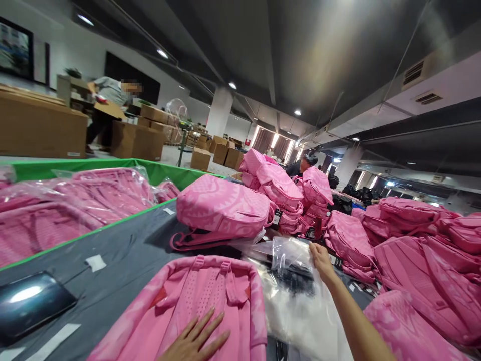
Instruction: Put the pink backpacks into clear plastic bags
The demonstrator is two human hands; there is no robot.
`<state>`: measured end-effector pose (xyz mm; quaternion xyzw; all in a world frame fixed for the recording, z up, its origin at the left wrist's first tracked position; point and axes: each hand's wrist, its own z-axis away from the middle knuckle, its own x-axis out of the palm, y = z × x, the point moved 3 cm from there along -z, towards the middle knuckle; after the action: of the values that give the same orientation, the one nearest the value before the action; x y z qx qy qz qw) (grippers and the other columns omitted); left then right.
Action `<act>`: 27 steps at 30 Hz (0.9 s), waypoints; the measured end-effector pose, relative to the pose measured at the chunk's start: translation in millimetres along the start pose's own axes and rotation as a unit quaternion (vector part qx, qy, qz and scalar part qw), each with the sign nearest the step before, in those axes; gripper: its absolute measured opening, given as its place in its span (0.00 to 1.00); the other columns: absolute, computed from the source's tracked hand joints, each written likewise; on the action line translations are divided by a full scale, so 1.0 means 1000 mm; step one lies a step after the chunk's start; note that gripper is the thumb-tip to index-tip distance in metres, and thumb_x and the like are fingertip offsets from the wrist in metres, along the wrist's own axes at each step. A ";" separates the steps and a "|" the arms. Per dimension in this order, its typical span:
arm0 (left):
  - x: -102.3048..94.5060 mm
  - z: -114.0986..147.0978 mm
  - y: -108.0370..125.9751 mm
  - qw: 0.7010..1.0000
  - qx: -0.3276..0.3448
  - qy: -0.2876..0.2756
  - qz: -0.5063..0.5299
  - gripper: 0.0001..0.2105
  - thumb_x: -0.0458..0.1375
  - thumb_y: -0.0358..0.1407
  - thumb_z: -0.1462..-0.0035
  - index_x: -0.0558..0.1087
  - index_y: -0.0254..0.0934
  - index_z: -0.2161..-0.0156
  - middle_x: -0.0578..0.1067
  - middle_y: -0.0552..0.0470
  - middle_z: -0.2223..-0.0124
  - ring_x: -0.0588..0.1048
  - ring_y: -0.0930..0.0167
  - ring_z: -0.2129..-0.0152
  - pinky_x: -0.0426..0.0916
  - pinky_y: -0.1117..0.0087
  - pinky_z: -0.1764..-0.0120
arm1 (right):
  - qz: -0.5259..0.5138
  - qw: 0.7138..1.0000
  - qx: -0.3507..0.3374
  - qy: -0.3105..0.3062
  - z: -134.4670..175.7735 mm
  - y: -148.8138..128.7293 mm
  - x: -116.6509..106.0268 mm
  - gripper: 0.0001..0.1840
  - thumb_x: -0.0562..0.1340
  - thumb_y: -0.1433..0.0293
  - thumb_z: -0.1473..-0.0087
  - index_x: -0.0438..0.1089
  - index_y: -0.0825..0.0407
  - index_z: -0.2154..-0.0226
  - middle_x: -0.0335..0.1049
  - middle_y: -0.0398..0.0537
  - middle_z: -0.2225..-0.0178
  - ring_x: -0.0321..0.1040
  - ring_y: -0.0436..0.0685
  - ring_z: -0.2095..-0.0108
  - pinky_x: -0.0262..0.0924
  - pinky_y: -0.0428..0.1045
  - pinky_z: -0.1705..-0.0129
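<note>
A pink backpack [210, 296] lies on the grey table [124, 255] with its straps and padded back panel facing up. My left hand [197, 337] rests flat on that panel, fingers spread. To the right, my right hand [322, 259] has its fingers closed on the upper edge of a clear plastic bag [300, 311]. The bag is spread over the table beside the backpack, and dark items show through it. Just beyond, another pink backpack [225, 205] lies on its straps.
Pink backpacks [417, 271] are heaped along the right side and stacked [278, 183] ahead. Bagged backpacks fill a green-edged bin [101, 193] at left. A dark glossy device [33, 303] sits at the near left. A person [112, 98] handles cardboard among boxes [137, 140]; another person stands behind the stack.
</note>
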<state>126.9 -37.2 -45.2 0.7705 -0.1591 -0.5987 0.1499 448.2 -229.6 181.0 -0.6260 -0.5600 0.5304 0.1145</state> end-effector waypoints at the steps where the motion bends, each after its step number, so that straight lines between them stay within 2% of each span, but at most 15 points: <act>1: -0.003 -0.001 0.003 0.999 -0.021 -0.008 0.028 0.31 0.55 0.61 0.39 0.57 0.63 0.32 0.53 0.50 0.28 0.53 0.45 0.31 0.48 0.32 0.34 | -0.019 0.999 -0.012 -0.038 0.010 -0.015 0.009 0.40 0.50 0.25 0.59 0.52 0.46 0.81 0.48 0.36 0.83 0.48 0.49 0.82 0.45 0.46 0.80; 3: -0.012 -0.007 0.018 0.989 -0.074 -0.009 0.126 0.37 0.59 0.65 0.45 0.64 0.57 0.34 0.56 0.44 0.28 0.49 0.43 0.30 0.35 0.30 0.34 | -0.053 0.992 -0.028 -0.110 0.040 -0.042 0.033 0.39 0.54 0.27 0.57 0.55 0.47 0.80 0.50 0.36 0.84 0.49 0.48 0.83 0.46 0.45 0.81; 5: -0.020 -0.016 0.041 0.949 -0.116 0.011 0.294 0.44 0.64 0.68 0.55 0.70 0.48 0.36 0.62 0.39 0.30 0.53 0.44 0.31 0.34 0.34 0.32 | -0.082 0.981 -0.032 -0.170 0.079 -0.061 0.061 0.38 0.55 0.29 0.53 0.59 0.48 0.79 0.52 0.36 0.86 0.50 0.49 0.85 0.47 0.45 0.81; 6: -0.022 -0.021 0.054 0.899 -0.129 0.031 0.417 0.47 0.66 0.68 0.60 0.72 0.45 0.38 0.65 0.38 0.32 0.58 0.45 0.33 0.42 0.37 0.32 | -0.097 0.977 -0.031 -0.190 0.099 -0.068 0.074 0.38 0.54 0.30 0.51 0.60 0.48 0.78 0.52 0.36 0.87 0.51 0.49 0.85 0.47 0.45 0.81; 7: -0.022 -0.024 0.067 0.853 -0.139 0.036 0.501 0.45 0.61 0.70 0.54 0.71 0.44 0.37 0.68 0.38 0.34 0.64 0.49 0.35 0.55 0.41 0.34 | -0.110 0.973 -0.032 -0.200 0.120 -0.072 0.084 0.37 0.53 0.31 0.49 0.61 0.48 0.78 0.53 0.36 0.86 0.51 0.49 0.85 0.47 0.45 0.81; 9: -0.018 -0.025 0.085 0.689 -0.181 0.087 0.696 0.39 0.61 0.67 0.50 0.75 0.39 0.43 0.74 0.38 0.40 0.73 0.54 0.43 0.71 0.53 0.45 | -0.121 0.971 -0.048 -0.201 0.157 -0.077 0.101 0.36 0.52 0.34 0.44 0.61 0.49 0.77 0.54 0.37 0.84 0.51 0.49 0.83 0.48 0.45 0.79; 11: -0.011 -0.014 0.092 0.512 -0.247 0.179 0.803 0.30 0.71 0.58 0.55 0.79 0.35 0.56 0.80 0.40 0.51 0.79 0.60 0.52 0.74 0.63 0.54 | -0.102 0.972 -0.080 -0.198 0.189 -0.075 0.111 0.35 0.52 0.37 0.41 0.61 0.49 0.78 0.55 0.39 0.81 0.54 0.50 0.79 0.49 0.45 0.75; 12: -0.009 -0.006 0.092 0.448 -0.279 0.225 0.819 0.27 0.76 0.51 0.61 0.79 0.34 0.61 0.81 0.42 0.56 0.80 0.63 0.57 0.74 0.67 0.57 | -0.083 0.971 -0.095 -0.201 0.203 -0.072 0.115 0.34 0.51 0.38 0.40 0.61 0.49 0.78 0.56 0.39 0.81 0.55 0.50 0.77 0.49 0.46 0.74; 13: -0.007 0.003 0.091 0.430 -0.309 0.262 0.807 0.25 0.79 0.46 0.65 0.78 0.34 0.64 0.81 0.44 0.60 0.80 0.66 0.62 0.74 0.70 0.61 | -0.062 0.971 -0.103 -0.206 0.214 -0.068 0.119 0.34 0.50 0.38 0.39 0.61 0.49 0.78 0.57 0.40 0.80 0.56 0.51 0.76 0.49 0.46 0.73; 16: -0.011 0.028 0.084 0.490 -0.355 0.296 0.739 0.23 0.80 0.42 0.69 0.78 0.32 0.69 0.80 0.46 0.69 0.77 0.70 0.73 0.70 0.72 0.68 | -0.035 0.978 -0.079 -0.192 0.230 -0.055 0.124 0.36 0.49 0.36 0.41 0.61 0.49 0.78 0.60 0.42 0.81 0.58 0.52 0.77 0.50 0.47 0.73; 18: -0.019 0.040 0.074 0.551 -0.348 0.309 0.693 0.24 0.78 0.48 0.70 0.77 0.32 0.73 0.77 0.48 0.74 0.74 0.71 0.77 0.69 0.72 0.69 | -0.089 0.983 -0.008 -0.162 0.225 -0.049 0.123 0.37 0.52 0.32 0.46 0.59 0.48 0.79 0.60 0.41 0.83 0.58 0.52 0.80 0.51 0.48 0.74; 22: -0.051 0.058 0.044 0.756 -0.309 0.326 0.476 0.29 0.66 0.64 0.62 0.67 0.38 0.83 0.69 0.52 0.81 0.69 0.70 0.80 0.69 0.68 0.70 | -0.239 0.957 0.118 -0.113 0.190 -0.047 0.112 0.41 0.51 0.23 0.60 0.48 0.44 0.79 0.43 0.32 0.85 0.45 0.48 0.85 0.45 0.46 0.82; 23: -0.059 0.062 0.037 0.786 -0.311 0.319 0.427 0.29 0.64 0.65 0.63 0.66 0.39 0.83 0.69 0.51 0.81 0.70 0.68 0.79 0.70 0.65 0.69 | -0.254 0.953 0.124 -0.113 0.181 -0.048 0.108 0.42 0.51 0.22 0.62 0.46 0.44 0.78 0.39 0.30 0.85 0.40 0.46 0.85 0.41 0.45 0.83; 25: -0.072 0.071 0.032 0.812 -0.327 0.333 0.349 0.26 0.65 0.61 0.64 0.73 0.37 0.74 0.77 0.45 0.71 0.75 0.60 0.71 0.73 0.57 0.61 | -0.269 0.946 0.125 -0.131 0.169 -0.053 0.100 0.43 0.51 0.23 0.63 0.44 0.44 0.77 0.35 0.28 0.83 0.34 0.45 0.84 0.37 0.44 0.83; 27: -0.084 0.074 0.041 0.847 -0.303 0.378 0.216 0.30 0.62 0.54 0.56 0.76 0.35 0.52 0.76 0.36 0.45 0.74 0.51 0.51 0.68 0.48 0.46 | -0.272 0.941 0.121 -0.162 0.169 -0.063 0.096 0.41 0.50 0.24 0.59 0.44 0.44 0.76 0.37 0.28 0.83 0.33 0.44 0.84 0.36 0.44 0.83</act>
<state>32.8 -41.3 27.6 0.7998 -0.0634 -0.2315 0.5502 259.6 -204.6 106.8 -0.3368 -0.6512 0.6374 0.2368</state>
